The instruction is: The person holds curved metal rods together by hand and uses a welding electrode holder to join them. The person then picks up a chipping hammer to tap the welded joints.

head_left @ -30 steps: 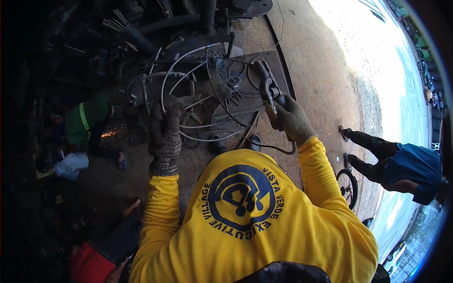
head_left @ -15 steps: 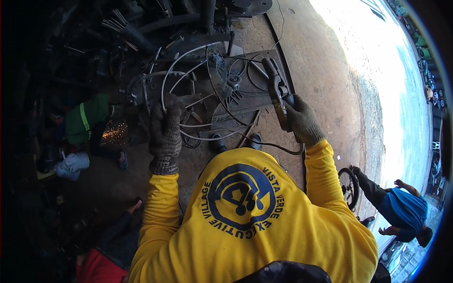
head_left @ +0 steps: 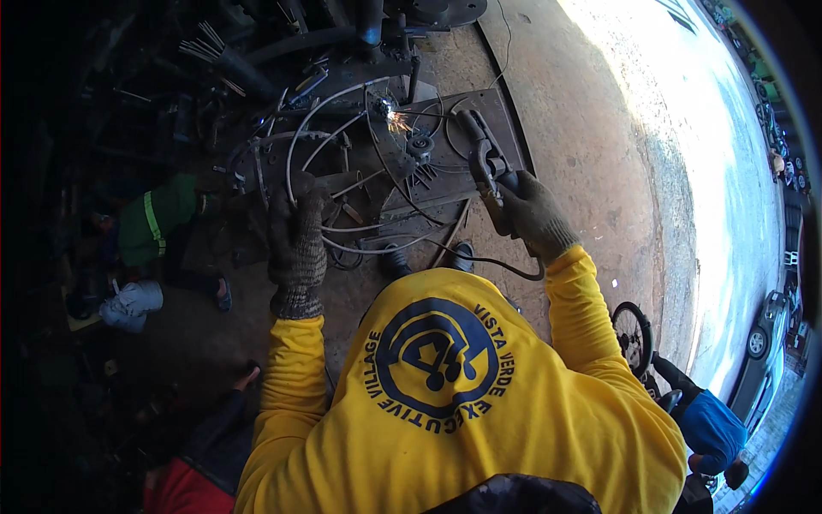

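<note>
My left hand [head_left: 298,231], in a dark knitted glove, is closed around the end of a curved metal rod frame [head_left: 310,116]. My right hand [head_left: 539,218], gloved too, grips a welding electrode holder [head_left: 484,154] with its cable [head_left: 509,268] trailing below. From the holder a thin electrode [head_left: 428,112] reaches left. At its tip, a bright welding arc [head_left: 391,118] throws orange sparks beside the rod frame. Beneath lies a dark steel plate [head_left: 501,111] with a small round metal part [head_left: 419,146] on it. The exact joint is hidden by glare.
Rods stand in a tube [head_left: 227,64] at the far left, amid dark metal clutter. A co-worker in green [head_left: 158,218] is at the left, a person in red [head_left: 188,488] at the lower left. At right are a bicycle wheel [head_left: 632,337], a person in blue [head_left: 711,428] and a car [head_left: 762,347].
An arc has lit at the electrode tip. My right hand and the holder have shifted slightly left. Sparks near the green-clad co-worker have stopped, and the person in blue has moved lower in view.
</note>
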Demonstrator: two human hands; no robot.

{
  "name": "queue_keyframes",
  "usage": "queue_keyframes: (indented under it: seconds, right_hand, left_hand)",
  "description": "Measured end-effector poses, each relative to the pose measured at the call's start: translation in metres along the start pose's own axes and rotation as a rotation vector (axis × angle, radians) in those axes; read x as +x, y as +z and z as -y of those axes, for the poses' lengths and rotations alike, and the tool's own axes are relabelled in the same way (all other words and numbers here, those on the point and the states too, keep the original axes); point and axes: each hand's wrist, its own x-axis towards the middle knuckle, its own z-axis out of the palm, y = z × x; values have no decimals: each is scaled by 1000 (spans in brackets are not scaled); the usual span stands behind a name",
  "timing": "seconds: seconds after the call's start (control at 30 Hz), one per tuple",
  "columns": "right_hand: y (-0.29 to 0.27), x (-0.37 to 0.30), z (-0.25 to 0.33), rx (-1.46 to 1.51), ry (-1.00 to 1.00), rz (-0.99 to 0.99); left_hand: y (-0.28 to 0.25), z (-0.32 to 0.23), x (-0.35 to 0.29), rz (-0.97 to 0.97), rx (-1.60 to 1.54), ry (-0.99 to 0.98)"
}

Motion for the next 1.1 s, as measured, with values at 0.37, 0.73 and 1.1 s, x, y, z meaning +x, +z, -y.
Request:
queue_keyframes:
  seconds: [0.37, 0.73, 1.1]
  right_hand:
    - [-3, -4, 8, 81, 21, -6]
    - [10, -1, 11, 85, 59, 22]
    - [-10, 27, -41, 443, 187, 206]
  left_hand:
    - [-13, 37, -9, -57, 748, 588]
    - [-13, 25, -4, 61, 413, 536]
    - [18, -9, -8, -244, 178, 182]
